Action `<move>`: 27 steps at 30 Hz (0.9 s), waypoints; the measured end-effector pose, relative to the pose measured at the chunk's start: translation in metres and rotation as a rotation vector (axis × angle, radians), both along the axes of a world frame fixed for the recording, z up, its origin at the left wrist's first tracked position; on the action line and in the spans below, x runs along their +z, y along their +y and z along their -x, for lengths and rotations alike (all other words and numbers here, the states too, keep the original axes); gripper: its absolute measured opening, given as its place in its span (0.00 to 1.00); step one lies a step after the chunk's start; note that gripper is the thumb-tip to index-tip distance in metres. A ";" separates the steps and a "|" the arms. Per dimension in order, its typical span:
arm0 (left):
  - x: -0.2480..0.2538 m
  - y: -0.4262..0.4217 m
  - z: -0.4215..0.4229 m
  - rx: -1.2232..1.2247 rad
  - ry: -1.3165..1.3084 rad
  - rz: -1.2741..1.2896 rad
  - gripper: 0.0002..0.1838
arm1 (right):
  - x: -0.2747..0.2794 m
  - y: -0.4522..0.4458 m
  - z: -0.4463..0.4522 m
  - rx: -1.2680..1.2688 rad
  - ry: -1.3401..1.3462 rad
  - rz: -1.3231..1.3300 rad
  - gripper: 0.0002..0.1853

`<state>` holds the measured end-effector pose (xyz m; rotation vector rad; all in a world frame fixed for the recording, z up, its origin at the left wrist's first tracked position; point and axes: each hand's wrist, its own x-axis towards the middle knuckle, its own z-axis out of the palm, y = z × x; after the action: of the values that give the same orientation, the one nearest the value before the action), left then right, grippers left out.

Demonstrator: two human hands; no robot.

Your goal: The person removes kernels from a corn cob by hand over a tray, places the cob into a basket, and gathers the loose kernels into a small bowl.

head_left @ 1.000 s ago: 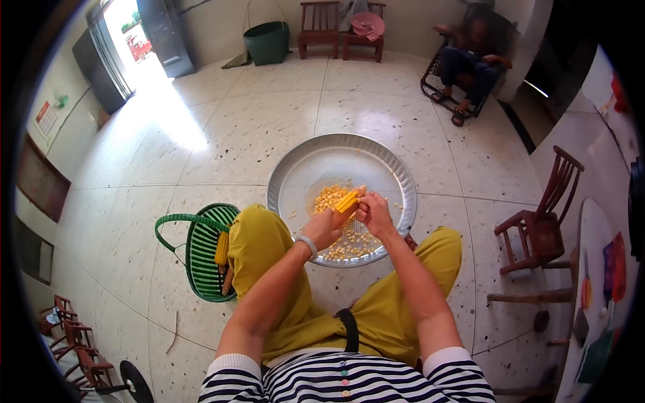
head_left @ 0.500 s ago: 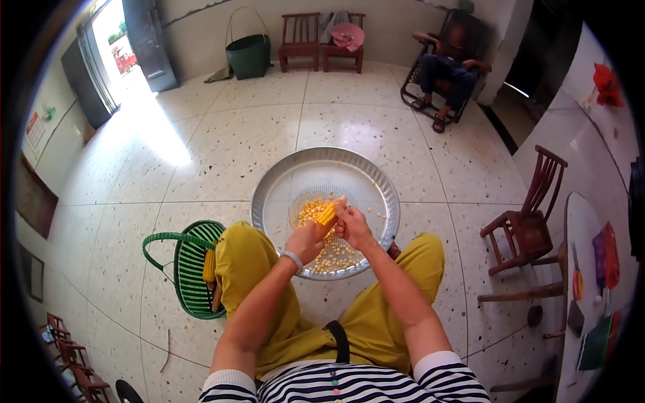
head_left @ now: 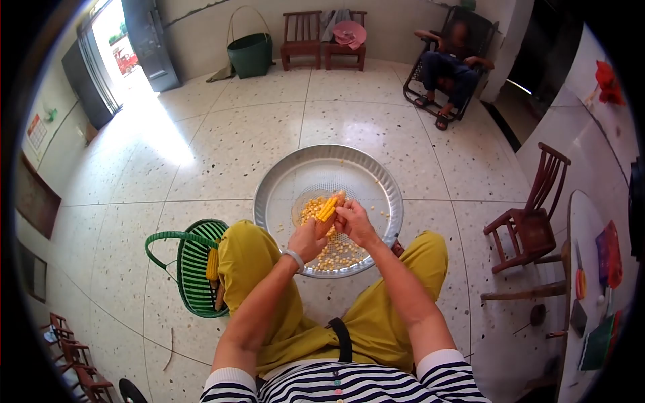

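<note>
A corn cob (head_left: pixel 327 209), partly stripped with rows of yellow kernels left, is held above a round metal tray (head_left: pixel 273 176). My left hand (head_left: pixel 308 239) is wrapped round its lower end. The closed fingers of my right hand (head_left: pixel 355 224) press against the cob's right side; whether they pinch a kernel is too small to tell. Loose kernels (head_left: pixel 334 254) lie in the tray below and beside my hands. Left of my knee stands a green striped basket (head_left: pixel 190 274) with a yellow cob (head_left: pixel 212 264) inside.
A person (head_left: pixel 451 67) sits in a reclining chair at the back right. A wooden chair (head_left: pixel 533 230) and a white table (head_left: pixel 583 221) stand on the right. Two small chairs (head_left: pixel 300 48) and a dark green basket (head_left: pixel 250 55) are along the back wall.
The view has shifted, so the tray and room sit lower and further left than a second ago. Both hands stay at the cob, with the right fingers slightly moved along it.
</note>
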<state>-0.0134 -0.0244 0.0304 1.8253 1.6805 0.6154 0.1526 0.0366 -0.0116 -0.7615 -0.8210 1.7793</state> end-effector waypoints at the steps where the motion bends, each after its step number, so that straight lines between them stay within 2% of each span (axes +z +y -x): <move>1: 0.001 -0.001 -0.002 0.011 0.026 0.007 0.20 | -0.001 0.000 0.002 -0.025 -0.080 0.010 0.09; 2: 0.001 -0.001 -0.003 0.022 0.052 0.014 0.20 | -0.003 -0.001 0.003 -0.050 -0.160 0.020 0.08; 8: -0.009 0.003 -0.002 0.007 0.143 -0.007 0.19 | 0.000 -0.001 -0.002 -0.057 -0.123 0.095 0.07; 14: -0.003 0.002 -0.001 0.031 0.146 0.015 0.19 | -0.004 -0.003 -0.003 -0.156 -0.309 0.116 0.08; 17: 0.002 0.001 -0.001 0.025 0.172 0.045 0.19 | 0.000 -0.003 -0.001 -0.206 -0.294 0.179 0.07; 23: -0.001 0.001 0.000 0.026 0.172 0.036 0.20 | -0.005 -0.001 0.000 -0.188 -0.327 0.067 0.04; 27: -0.003 0.002 0.000 0.044 0.163 0.032 0.20 | -0.014 0.000 0.000 -0.135 -0.352 0.051 0.05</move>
<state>-0.0133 -0.0223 0.0275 1.8621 1.8300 0.4657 0.1523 0.0364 -0.0252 -1.1590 -0.9313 1.5726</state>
